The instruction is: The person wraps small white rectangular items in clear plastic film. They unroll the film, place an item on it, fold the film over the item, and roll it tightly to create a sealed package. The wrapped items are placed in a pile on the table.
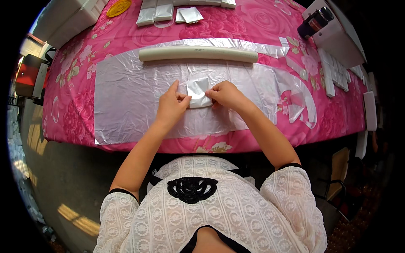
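Observation:
A small square packet of folded silvery-white plastic film (pixel 199 89) lies before me on a wide sheet of the same thin film (pixel 126 101). My left hand (pixel 171 104) is at its lower left edge, the thumb and a bent finger closed on the edge while the index finger points away from me. At the right edge, my right hand (pixel 227 96) pinches the packet between thumb and fingers. Just beyond the packet, a cream-coloured tube or roller (pixel 198 54) rests across the film.
A pink floral cloth (pixel 253 33) covers the table. Stacked silvery packets (pixel 154 13) sit at the far side, with more packets (pixel 333 71) at right. A dark flask (pixel 315 23) stands by a white box (pixel 341 40). Loose film strips (pixel 310 105) curl at right; a yellow ring (pixel 119 7) lies far left.

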A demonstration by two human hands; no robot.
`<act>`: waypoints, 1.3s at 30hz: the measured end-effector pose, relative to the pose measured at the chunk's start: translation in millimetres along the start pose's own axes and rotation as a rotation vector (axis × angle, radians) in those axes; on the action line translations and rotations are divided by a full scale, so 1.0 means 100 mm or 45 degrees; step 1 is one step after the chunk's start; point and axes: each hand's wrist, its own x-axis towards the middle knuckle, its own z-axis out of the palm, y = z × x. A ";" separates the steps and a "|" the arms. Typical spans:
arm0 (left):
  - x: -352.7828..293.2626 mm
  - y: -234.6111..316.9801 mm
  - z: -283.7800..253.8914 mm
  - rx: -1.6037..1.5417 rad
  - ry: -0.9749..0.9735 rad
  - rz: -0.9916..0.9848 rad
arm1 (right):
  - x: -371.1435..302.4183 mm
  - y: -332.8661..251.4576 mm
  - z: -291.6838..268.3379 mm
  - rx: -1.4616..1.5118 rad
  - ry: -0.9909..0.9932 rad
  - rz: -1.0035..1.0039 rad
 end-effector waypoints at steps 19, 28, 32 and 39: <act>0.02 -0.12 0.35 1.074 -0.177 0.696 | 0.11 0.02 -0.01 0.024 -0.062 0.109; 0.00 -0.07 0.32 1.105 -0.199 0.643 | -0.31 -0.14 0.15 -0.818 0.404 -0.256; -0.09 -0.14 0.25 0.771 -0.030 0.692 | -0.26 -0.20 0.18 -0.977 0.452 -0.671; -1.00 -0.40 -0.45 -0.500 -0.418 -0.300 | 0.12 0.00 0.63 -1.086 0.262 -0.996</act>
